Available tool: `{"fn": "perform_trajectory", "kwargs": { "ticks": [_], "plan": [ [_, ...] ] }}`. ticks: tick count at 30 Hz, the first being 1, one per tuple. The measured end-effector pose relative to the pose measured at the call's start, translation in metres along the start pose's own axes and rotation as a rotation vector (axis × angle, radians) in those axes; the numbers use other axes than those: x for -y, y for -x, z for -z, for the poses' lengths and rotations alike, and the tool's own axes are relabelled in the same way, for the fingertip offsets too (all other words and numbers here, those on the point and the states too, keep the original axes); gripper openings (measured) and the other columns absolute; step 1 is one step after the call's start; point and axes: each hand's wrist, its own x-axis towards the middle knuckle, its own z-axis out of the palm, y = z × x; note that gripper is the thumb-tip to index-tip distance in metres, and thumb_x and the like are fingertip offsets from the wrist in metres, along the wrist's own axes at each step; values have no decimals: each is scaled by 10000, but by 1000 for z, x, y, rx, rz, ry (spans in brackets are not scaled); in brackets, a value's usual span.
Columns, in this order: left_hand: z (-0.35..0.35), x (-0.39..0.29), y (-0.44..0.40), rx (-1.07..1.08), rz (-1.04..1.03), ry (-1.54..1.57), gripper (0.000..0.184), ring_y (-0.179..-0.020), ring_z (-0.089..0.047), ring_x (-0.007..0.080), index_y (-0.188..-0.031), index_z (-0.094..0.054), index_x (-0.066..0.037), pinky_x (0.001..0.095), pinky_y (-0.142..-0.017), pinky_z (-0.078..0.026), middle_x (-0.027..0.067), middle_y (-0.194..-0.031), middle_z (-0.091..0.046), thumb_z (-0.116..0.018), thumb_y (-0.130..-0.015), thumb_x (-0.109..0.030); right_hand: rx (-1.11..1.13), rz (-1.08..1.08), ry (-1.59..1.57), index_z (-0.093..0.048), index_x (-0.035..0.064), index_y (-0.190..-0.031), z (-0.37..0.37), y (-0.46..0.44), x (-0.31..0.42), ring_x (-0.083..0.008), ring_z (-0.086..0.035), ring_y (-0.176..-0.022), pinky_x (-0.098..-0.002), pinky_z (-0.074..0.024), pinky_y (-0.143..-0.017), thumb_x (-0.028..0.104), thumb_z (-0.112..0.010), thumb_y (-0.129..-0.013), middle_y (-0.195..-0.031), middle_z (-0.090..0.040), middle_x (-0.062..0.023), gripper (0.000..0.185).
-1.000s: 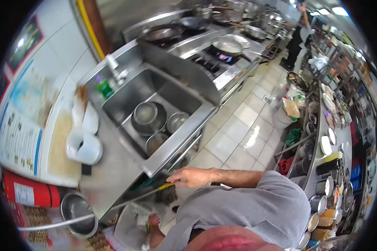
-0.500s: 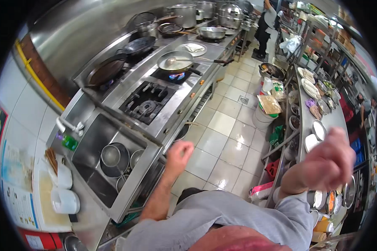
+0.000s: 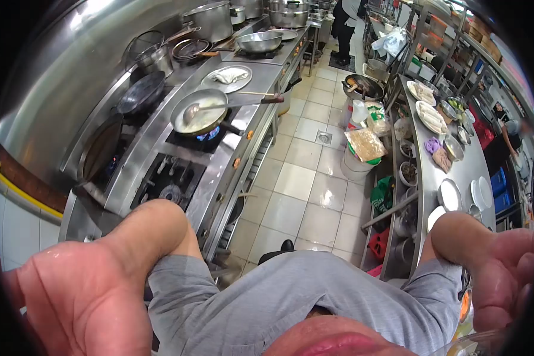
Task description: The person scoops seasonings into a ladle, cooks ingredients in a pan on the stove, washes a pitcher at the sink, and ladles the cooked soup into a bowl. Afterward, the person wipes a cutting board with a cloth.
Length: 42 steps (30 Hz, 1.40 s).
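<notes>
My left hand (image 3: pixel 83 291) is raised close to the camera at the lower left, its bare palm turned up and open. Its fingertips run out of view. At the right edge my right hand (image 3: pixel 504 279) is lifted too, loosely open with bent fingers partly cut off, and nothing shows in it. Both hands are apart from the cookware. Beyond the left arm, a frying pan (image 3: pixel 187 127) with pale liquid sits over a lit blue flame. A ladle (image 3: pixel 191 113) rests in it, its handle pointing right.
A plate with a folded white cloth (image 3: pixel 230 75) lies behind the pan. An unlit burner (image 3: pixel 171 193) is nearer. Along the right, a steel table (image 3: pixel 418 124) holds plates and bowls. A lidded bucket (image 3: pixel 356 166) stands on the tiled floor (image 3: pixel 291 178). Another person (image 3: pixel 343 29) stands far back.
Both hands have come up and outward, much nearer the camera; the left palm now faces up. The view has shifted, so the sink is mostly covered or out of sight.
</notes>
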Motion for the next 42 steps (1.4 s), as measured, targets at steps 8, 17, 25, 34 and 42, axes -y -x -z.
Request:
{"fn": "perform_trajectory", "kwargs": {
  "ticks": [8,17,25,34,42],
  "plan": [
    [-75,95,57,119,-43,35,369,-806,-500,220,-986,-523,-40,435,-770,-403,70,-963,-559,-446,-907,-391,-13,1,-20,-480,40,-887,-30,72,-105,-173,-379,-540,-353,-281,-522,310,-435,-915,-712,-433,-62,275],
    [-181,163,135,254,-52,7,443,-812,-530,266,-1015,-497,43,446,-757,-434,159,-952,-558,-460,-900,-383,-61,-27,-105,-486,50,-933,-35,185,-232,-173,-411,-557,-354,-314,-533,312,-461,-904,-726,-446,-60,265],
    [-267,234,194,329,-87,-108,514,-818,-557,306,-1042,-473,117,456,-745,-461,238,-942,-557,-473,-894,-375,-164,-76,-231,-492,58,-975,-51,276,-359,-173,-440,-572,-354,-344,-542,314,-484,-894,-738,-457,-58,269],
    [-284,310,328,598,465,-585,336,-783,-555,271,-998,-569,59,389,-712,-463,159,-882,-562,-664,-716,-97,104,-653,-522,-579,-26,-937,-142,420,-450,-197,-480,-573,-363,-414,-571,31,-618,-680,-766,-553,-123,266],
    [-216,360,445,790,1105,-905,282,-722,-555,191,-1006,-604,-22,289,-671,-449,110,-908,-574,-648,-728,-13,704,-1339,-627,-604,1,-904,-265,611,-457,-136,-506,-584,-248,-413,-531,49,-630,-780,-706,-537,-70,136]
  ]
}}
